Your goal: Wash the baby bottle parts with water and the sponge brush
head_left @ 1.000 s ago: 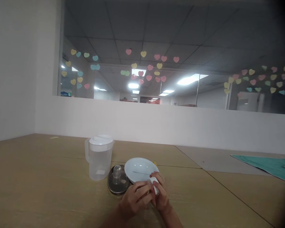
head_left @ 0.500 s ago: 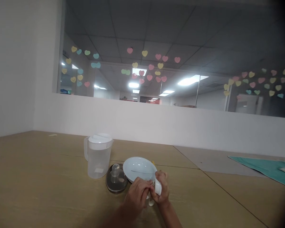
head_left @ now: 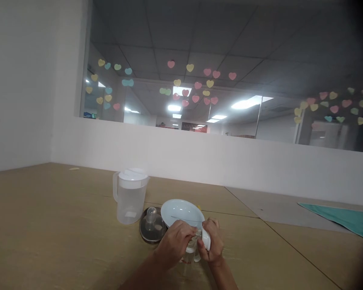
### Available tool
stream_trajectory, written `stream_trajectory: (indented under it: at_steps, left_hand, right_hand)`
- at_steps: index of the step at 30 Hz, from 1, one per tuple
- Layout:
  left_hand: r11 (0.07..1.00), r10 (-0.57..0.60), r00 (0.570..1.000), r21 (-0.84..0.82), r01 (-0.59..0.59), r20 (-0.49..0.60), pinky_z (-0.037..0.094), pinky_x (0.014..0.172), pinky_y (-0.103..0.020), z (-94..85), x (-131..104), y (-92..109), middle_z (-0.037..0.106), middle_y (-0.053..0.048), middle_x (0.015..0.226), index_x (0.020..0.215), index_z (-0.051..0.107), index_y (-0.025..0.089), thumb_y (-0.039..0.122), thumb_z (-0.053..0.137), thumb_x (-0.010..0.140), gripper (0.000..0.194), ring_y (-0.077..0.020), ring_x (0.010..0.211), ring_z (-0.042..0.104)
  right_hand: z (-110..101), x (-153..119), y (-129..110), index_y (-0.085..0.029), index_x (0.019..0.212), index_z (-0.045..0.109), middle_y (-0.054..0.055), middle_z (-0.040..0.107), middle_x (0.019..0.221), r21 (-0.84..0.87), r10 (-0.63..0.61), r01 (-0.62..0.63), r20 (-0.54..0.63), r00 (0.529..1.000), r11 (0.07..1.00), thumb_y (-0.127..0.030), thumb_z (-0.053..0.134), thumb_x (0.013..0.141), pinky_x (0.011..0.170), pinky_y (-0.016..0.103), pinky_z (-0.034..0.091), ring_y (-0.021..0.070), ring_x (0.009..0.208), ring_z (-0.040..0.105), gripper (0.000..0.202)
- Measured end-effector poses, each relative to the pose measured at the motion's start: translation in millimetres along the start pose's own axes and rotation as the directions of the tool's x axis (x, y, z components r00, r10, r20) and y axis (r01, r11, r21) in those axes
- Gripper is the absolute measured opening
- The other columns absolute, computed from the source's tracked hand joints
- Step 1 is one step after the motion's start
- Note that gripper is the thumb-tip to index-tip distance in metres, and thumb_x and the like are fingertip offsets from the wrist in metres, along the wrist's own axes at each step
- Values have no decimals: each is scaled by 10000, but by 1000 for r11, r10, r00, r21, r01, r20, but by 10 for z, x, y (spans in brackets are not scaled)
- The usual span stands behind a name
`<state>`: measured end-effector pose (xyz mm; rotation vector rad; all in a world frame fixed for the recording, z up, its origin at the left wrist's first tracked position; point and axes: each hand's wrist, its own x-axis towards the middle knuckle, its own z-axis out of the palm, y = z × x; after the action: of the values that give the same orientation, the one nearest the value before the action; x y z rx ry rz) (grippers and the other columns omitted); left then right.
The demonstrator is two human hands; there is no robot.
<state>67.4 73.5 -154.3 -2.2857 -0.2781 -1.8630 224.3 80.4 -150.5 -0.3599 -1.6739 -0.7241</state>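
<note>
My right hand (head_left: pixel 213 240) is closed round a white plastic cap-like piece (head_left: pixel 206 238). My left hand (head_left: pixel 176 243) pinches close beside it, and the fingertips hide what they grip. Past the hands, a thin dark wire-like rod (head_left: pixel 184 219) stretches across the front of a pale blue bowl (head_left: pixel 183 204); its right end meets my right hand. Below and between my hands stands a clear container (head_left: pixel 190 255), partly hidden by them. Left of the bowl, a dark metal dish (head_left: pixel 147 234) holds a clear dome-shaped piece (head_left: pixel 151 214).
A lidded clear plastic pitcher (head_left: pixel 131 201) stands left of the metal dish. A teal cloth (head_left: pixel 340 219) lies on the table's right part, over a grey section. A small pale scrap (head_left: pixel 74 168) sits at the far left. A wall with a window rises behind the table.
The view has turned slightly left, so everything sits further right. My hands have parted a little, and more of the clear container shows beneath them. The white piece stays in my right hand.
</note>
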Motion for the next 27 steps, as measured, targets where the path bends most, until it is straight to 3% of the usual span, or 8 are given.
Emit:
stream_trajectory:
  at_steps: [5, 9, 13, 15, 18, 20, 23, 27]
  left_hand:
    - [999, 4, 1000, 34, -5, 27, 513, 744, -293, -54, 30, -45, 696, -42, 887, 949, 554, 190, 163, 426, 926, 133, -141, 795, 635]
    - [986, -157, 986, 69, 153, 51, 503, 810, -322, -48, -63, -71, 688, -75, 990, 1056, 551, 178, 205, 432, 921, 181, -175, 921, 627]
    - [972, -232, 958, 72, 223, 171, 482, 868, -368, -39, -118, -40, 645, -106, 1125, 1159, 535, 177, 271, 443, 910, 281, -210, 1021, 597]
    - [977, -214, 951, 57, 206, 222, 472, 873, -380, -13, -120, -6, 643, -96, 1135, 1050, 592, 192, 281, 450, 899, 226, -220, 1026, 597]
    - [969, -245, 951, 41, 242, 190, 476, 825, -367, 42, -129, 27, 675, -85, 1023, 892, 609, 191, 266, 453, 879, 174, -217, 954, 618]
    - [958, -288, 946, 23, 287, 150, 475, 798, -357, 67, -149, 28, 685, -77, 942, 857, 594, 186, 242, 454, 863, 151, -208, 890, 627]
    - [928, -366, 922, -28, 372, 129, 471, 807, -345, 72, -195, 13, 679, -74, 948, 858, 571, 180, 216, 465, 844, 113, -199, 883, 622]
    - [866, -476, 868, -95, 491, 142, 473, 788, -314, 76, -257, 5, 668, -64, 974, 910, 545, 179, 235, 495, 835, 107, -190, 895, 612]
  right_hand:
    - [19, -16, -44, -173, 1017, 492, 45, 548, 751, 11, 45, -45, -15, 999, 999, -285, 423, 850, 610, 379, 446, 182, 642, 528, 212]
    - [22, -107, 10, -196, 1095, 492, 56, 576, 824, -143, 57, -72, -104, 993, 987, -235, 469, 843, 649, 393, 453, 198, 715, 558, 256]
    - [46, -91, 25, -202, 1116, 504, 88, 567, 924, -262, 223, -310, -314, 923, 914, -187, 542, 837, 688, 390, 466, 220, 840, 548, 282]
    - [68, -41, 18, -191, 1058, 528, 88, 547, 932, -265, 276, -387, -374, 885, 883, -188, 599, 813, 729, 392, 470, 220, 876, 546, 256]
    - [111, 0, 10, -185, 967, 522, 73, 520, 930, -195, 351, -464, -427, 833, 864, -210, 683, 755, 754, 391, 473, 210, 871, 554, 268]
    - [144, -22, 4, -196, 941, 484, 45, 505, 912, -67, 404, -468, -405, 820, 881, -204, 706, 731, 712, 364, 492, 187, 817, 579, 305]
    - [190, -114, -20, -209, 959, 433, 21, 514, 886, 111, 443, -430, -294, 847, 896, -184, 655, 769, 656, 335, 520, 169, 759, 618, 293]
    - [223, -234, -77, -192, 1009, 470, 72, 605, 899, -23, 386, -401, -226, 894, 916, -236, 572, 836, 660, 346, 538, 201, 805, 639, 206]
